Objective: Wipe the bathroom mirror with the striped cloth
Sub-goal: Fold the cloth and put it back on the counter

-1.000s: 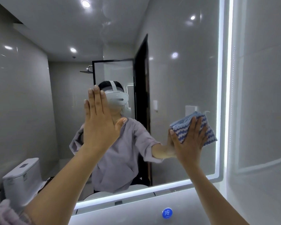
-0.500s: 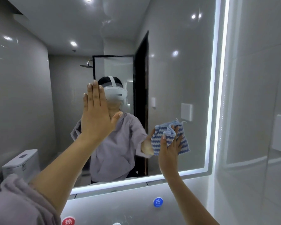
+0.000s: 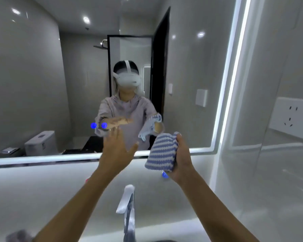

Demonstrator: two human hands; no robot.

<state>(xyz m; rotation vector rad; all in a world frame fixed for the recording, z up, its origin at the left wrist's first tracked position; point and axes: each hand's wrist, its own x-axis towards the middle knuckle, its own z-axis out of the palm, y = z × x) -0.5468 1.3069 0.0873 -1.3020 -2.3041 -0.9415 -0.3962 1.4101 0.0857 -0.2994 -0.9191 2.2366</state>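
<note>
The bathroom mirror [image 3: 33, 81] fills the upper half of the view, edged by a lit strip along its bottom and right side. My right hand [image 3: 181, 159] grips the bunched blue-and-white striped cloth [image 3: 162, 152] just below the mirror's bottom edge, held off the glass. My left hand [image 3: 116, 149] is spread flat with fingers apart, hovering at the mirror's lower edge and holding nothing. Both arms and the cloth are reflected in the glass.
A chrome tap [image 3: 128, 208] rises below my arms at the bottom centre. A white wall socket [image 3: 292, 117] sits on the tiled wall to the right. Blue touch buttons [image 3: 98, 125] glow on the glass. A toilet cistern [image 3: 39, 143] shows in the reflection.
Both hands have dropped from the glass to the mirror's bottom edge. The cloth has come off the mirror and is now bunched in my right hand. My view has tilted down.
</note>
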